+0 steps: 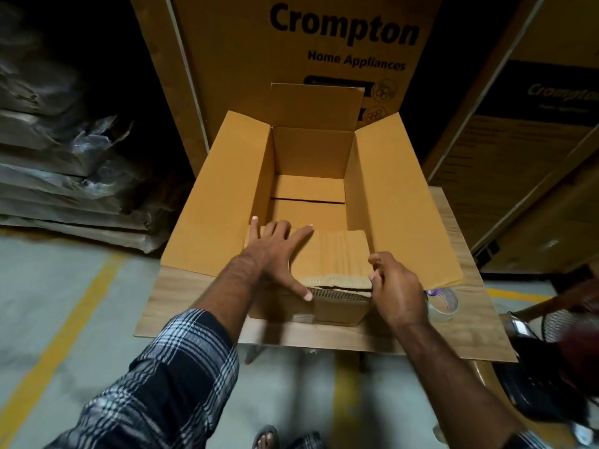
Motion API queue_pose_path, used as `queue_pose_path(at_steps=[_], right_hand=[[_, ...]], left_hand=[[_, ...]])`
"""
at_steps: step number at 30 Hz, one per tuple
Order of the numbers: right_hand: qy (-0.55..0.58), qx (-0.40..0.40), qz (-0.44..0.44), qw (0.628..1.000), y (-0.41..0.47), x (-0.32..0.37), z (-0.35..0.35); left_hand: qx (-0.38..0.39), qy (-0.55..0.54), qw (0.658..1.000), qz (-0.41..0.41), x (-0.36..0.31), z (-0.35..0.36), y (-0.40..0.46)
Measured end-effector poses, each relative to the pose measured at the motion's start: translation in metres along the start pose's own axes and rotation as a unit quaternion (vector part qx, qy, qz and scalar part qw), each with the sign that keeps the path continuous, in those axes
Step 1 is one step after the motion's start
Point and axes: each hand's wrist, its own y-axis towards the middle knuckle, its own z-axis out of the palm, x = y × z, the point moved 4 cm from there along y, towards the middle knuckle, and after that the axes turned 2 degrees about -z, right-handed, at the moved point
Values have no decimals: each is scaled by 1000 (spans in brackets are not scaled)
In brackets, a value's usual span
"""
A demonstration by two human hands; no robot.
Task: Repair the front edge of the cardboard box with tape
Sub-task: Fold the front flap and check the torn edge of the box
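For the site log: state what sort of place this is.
Probably a warehouse or stockroom: tall Crompton cartons stand behind the open box, wrapped stock is stacked at left, and yellow lines mark the floor.

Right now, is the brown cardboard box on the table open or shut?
Open. The brown cardboard box has its side and far flaps spread; only the near flap is folded in.
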Motion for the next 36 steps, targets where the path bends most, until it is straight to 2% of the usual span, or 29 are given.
queue_pose_path(at_steps=[11, 13, 16, 18, 22, 24, 29, 32, 36], right_hand=[[-102, 30, -49, 993, -12, 3, 8], [-83, 16, -51, 995, -24, 4, 7], [-85, -52, -59, 993, -47, 9, 7], [-87, -88, -93, 988, -54, 18, 9], [-77, -75, -174, 979, -48, 37, 25], [-62, -48, -159, 984, -43, 42, 32], [27, 5, -45, 999, -27, 39, 32], [11, -1, -52, 999, -29, 39, 33], [-28, -55, -130, 990, -39, 35, 36]], left_hand=[[0, -25, 999, 28, 4, 12, 3], [-4, -24, 999, 38, 5, 13, 3], [4, -26, 998, 49, 5, 15, 3], [10, -24, 998, 48, 5, 16, 4], [9, -3, 999, 50, 3, 14, 3], [8, 6, 999, 49, 3, 14, 3], [2, 20, 999, 51, 3, 15, 3], [-7, 24, 998, 54, 2, 17, 4], [-7, 26, 998, 58, 2, 18, 4]])
